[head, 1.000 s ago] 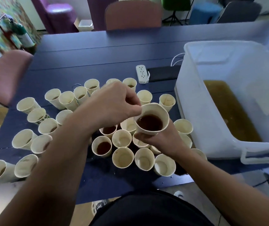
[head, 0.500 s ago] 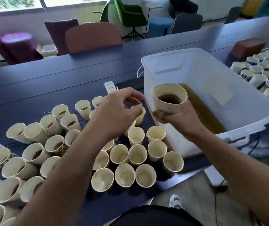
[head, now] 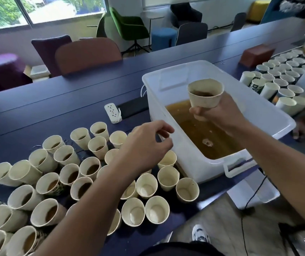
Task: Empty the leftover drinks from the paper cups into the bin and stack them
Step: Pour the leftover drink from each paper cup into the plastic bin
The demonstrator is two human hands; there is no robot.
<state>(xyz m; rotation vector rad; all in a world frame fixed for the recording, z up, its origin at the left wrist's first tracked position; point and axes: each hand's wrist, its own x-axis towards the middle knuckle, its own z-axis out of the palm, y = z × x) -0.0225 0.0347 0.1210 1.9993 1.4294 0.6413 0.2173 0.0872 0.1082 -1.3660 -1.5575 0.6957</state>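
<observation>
Cup (head: 205, 96) held upright over the bin (head: 284, 120), gripped round its lower half by the right hand (head: 215, 115), dark drink inside and not yet poured. Left hand (head: 145, 145) just beside the bin's near-left wall, above the cluster of cups (head: 85, 174) on the table (head: 37, 106), fingers curled with thumb and fingertips drawn together; hard to tell from this angle whether anything is pinched there, though nothing shows between them. Brown liquid (head: 203, 133) already pooled in the bin's bottom.

For a clean pour, probably best to:
- Tip the rim away from the body, toward the middle of the bin, well inside its walls.
- Lower the cup closer to the pooled liquid before tipping, to limit splashing.
- Tilt steadily, not with a jerk; thin paper walls likely buckle under a tight squeeze, so keep the grip firm but low.
- Hold it upside down for a moment to let the last drops fall inside the bin, not on the table.
- Watch the power strip (head: 113, 112) lying just left of the bin's far corner; keep drips off that side.

Meanwhile, ready the left hand on a next full cup from those farther left of the bin, leaving the emptied ones nearest the bin for stacking.
</observation>
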